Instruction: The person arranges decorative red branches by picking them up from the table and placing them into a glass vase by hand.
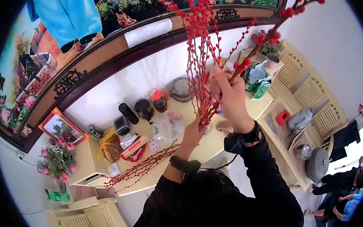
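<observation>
Bundle of slender brown branches with round red buds (pixel 199 56): closed fingers of the left hand (pixel 193 132) are gripping its lower stems above the cream wooden table (pixel 213 145); the right hand's (pixel 231 93) fingers are gripping one slanting red-budded branch (pixel 258 46).

A black top (pixel 213 211) is being worn, its long black left sleeve (pixel 159 201) being cut off by its cuff short of the wrist, while the forearm beyond is being left bare and the long black right sleeve (pixel 268 183) is being gathered into soft folds. On each of the 2 wrists a dark band is being worn, the left band (pixel 179 163) and the right band (pixel 254 133) each being joined by a bulky black block, and no gloves are being worn on the left hand (pixel 194 132) or right hand (pixel 231 93).
</observation>
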A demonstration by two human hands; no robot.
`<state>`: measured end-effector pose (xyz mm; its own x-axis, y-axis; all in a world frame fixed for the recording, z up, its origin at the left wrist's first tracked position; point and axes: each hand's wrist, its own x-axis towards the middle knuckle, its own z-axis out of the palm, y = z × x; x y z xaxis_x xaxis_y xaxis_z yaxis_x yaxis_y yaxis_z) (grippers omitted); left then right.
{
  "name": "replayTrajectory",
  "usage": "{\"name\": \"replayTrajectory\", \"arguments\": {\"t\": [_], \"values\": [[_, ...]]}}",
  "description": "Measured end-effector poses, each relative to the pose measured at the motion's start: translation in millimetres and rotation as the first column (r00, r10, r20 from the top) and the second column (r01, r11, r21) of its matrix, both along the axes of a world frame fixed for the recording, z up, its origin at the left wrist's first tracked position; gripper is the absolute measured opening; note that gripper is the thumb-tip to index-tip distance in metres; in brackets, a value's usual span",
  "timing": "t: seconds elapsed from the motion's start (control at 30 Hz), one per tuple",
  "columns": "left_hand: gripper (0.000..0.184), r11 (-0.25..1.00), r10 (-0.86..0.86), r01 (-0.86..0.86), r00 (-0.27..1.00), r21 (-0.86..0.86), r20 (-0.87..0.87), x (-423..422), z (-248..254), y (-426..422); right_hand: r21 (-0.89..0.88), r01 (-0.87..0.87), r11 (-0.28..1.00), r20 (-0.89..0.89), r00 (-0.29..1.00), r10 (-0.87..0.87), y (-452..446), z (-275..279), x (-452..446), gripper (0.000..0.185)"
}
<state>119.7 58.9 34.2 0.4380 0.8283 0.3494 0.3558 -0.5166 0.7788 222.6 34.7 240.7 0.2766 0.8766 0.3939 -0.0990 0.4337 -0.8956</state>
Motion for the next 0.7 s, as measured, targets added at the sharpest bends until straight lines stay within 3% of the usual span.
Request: {"name": "replayTrajectory", "arguments": {"t": [0.03,0.07,0.17,0.2,0.27,0.33,0.43,0.5,0.57,0.7], "values": [[0.040,0.999,-0.037,0.036,0.995,0.007,0.088,3.1,5.8,-2.3,-0.017,0.003,1.000,0.022,1.000,-0.002,-2.9,4.6,3.3,0.043],[0.048,0.966,-0.115,0.132,0.989,-0.224,0.088,-0.4,13.4,-3.9,-0.005,0.049,0.999,0.034,0.998,-0.049,-4.1,7.5,8.1,0.044],[0.052,0.921,-0.044,0.166,0.943,-0.354,0.329,-13.6,16.7,4.2,-0.041,0.105,0.994,-0.026,0.994,-0.106,-9.5,12.2,38.5,0.043],[0.049,0.975,0.000,0.100,0.891,-0.197,0.453,-20.0,2.7,12.6,-0.051,0.154,0.987,-0.035,0.987,-0.156,-12.8,15.3,50.9,0.043],[0.047,0.962,0.140,0.003,0.855,-0.274,0.500,-40.3,-18.4,36.3,-0.002,0.206,0.979,-0.042,0.978,-0.206,-21.1,19.2,76.1,0.043],[0.046,0.979,0.087,-0.011,0.924,-0.203,0.372,-69.1,-70.4,73.9,0.066,0.215,0.974,-0.082,0.974,-0.209,-28.2,21.5,102.7,0.040],[0.045,0.946,0.089,-0.050,0.990,-0.320,0.108,-83.6,-64.5,85.5,0.085,0.215,0.973,-0.214,0.958,-0.193,-35.1,20.3,139.5,0.038],[0.049,0.931,0.089,-0.045,0.991,-0.363,0.105,-76.5,-56.8,89.1,0.087,0.228,0.970,-0.331,0.925,-0.188,-37.2,21.0,155.9,0.039],[0.057,0.955,0.073,0.018,0.953,-0.296,0.294,-55.5,-58.9,89.8,0.101,0.269,0.958,-0.380,0.900,-0.213,-42.7,23.4,160.8,0.038],[0.082,0.990,0.015,0.015,0.978,-0.138,0.208,-17.9,-35.5,94.6,0.132,0.347,0.929,-0.413,0.871,-0.266,-57.5,24.0,175.4,0.038]]}}
